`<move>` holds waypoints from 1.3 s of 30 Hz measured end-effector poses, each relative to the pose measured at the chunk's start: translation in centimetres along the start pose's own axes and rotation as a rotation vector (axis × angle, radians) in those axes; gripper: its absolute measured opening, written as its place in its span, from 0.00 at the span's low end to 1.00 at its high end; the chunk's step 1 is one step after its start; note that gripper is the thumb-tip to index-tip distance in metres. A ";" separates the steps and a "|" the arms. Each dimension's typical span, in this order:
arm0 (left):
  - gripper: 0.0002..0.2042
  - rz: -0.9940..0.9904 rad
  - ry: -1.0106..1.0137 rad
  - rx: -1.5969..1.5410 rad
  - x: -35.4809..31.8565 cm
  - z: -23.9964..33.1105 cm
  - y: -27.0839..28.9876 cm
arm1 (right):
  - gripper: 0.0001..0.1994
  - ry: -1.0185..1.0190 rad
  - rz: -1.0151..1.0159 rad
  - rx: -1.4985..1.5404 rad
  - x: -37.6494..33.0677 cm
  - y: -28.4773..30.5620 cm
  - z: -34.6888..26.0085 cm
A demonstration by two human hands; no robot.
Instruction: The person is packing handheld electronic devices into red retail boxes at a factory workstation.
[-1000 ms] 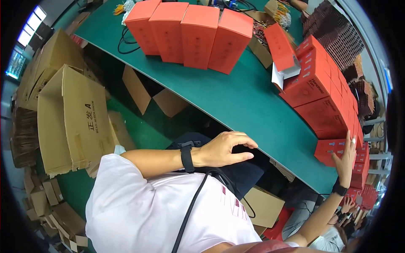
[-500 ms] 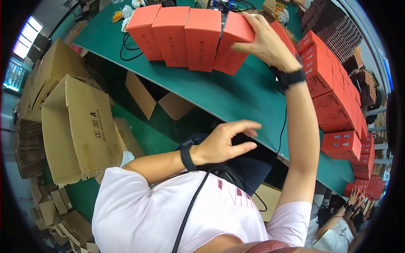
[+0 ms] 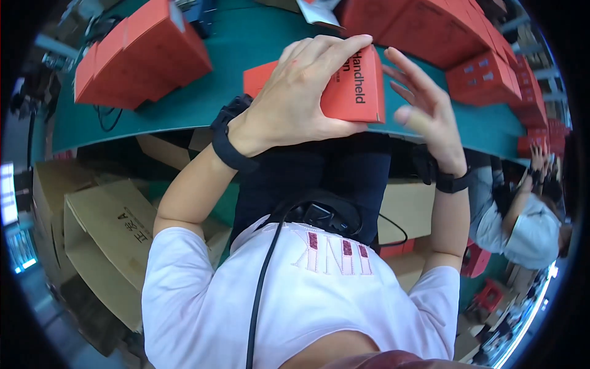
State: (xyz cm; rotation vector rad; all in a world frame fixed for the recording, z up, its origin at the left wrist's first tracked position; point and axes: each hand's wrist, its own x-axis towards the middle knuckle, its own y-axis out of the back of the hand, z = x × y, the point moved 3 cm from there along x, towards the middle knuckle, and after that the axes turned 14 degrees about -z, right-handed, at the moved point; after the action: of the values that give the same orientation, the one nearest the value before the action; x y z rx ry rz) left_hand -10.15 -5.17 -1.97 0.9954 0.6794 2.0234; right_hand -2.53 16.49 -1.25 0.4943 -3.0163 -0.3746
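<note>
My left hand point(image 3: 301, 92) is wrapped over the top of a red cardboard box point(image 3: 353, 92) with dark print on its end. The box is held near the front edge of the green table point(image 3: 227, 92), and its middle lies hidden under that hand. To the right of the box, my right hand point(image 3: 424, 104) is raised with its fingers apart, holding nothing and slightly blurred. A short row of red boxes point(image 3: 144, 55) stands together at the left of the table.
Stacked red boxes point(image 3: 424, 27) line the table's back right, with a smaller red box point(image 3: 482, 80) in front of them. An open brown carton point(image 3: 123, 240) stands on the floor at left. A co-worker point(image 3: 522, 227) is at the far right.
The view has turned to the right. My left hand, earlier empty, now grips a red box. My right hand has come off the row of boxes and is free beside the held one.
</note>
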 end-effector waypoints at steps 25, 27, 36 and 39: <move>0.35 -0.408 -0.049 0.177 2.9 3.2 -6.1 | 0.31 -0.229 -0.054 0.350 -4.7 -1.8 5.8; 0.36 -0.408 -0.071 0.207 3.1 3.0 -6.2 | 0.31 -0.205 -0.043 0.348 -4.6 -1.8 6.4; 0.39 -0.502 -0.042 0.217 3.5 2.5 -6.2 | 0.23 -0.147 -0.019 0.347 -4.6 -1.7 8.5; 0.41 -0.452 -0.057 0.146 3.4 1.8 -4.7 | 0.21 -0.194 0.046 0.466 -5.2 -0.9 8.0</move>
State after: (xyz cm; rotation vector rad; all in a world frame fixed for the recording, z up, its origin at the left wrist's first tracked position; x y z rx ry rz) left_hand -8.11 0.48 -2.96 0.8830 0.9376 1.5637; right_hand 1.89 19.16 -9.31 0.4311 -3.2957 0.3126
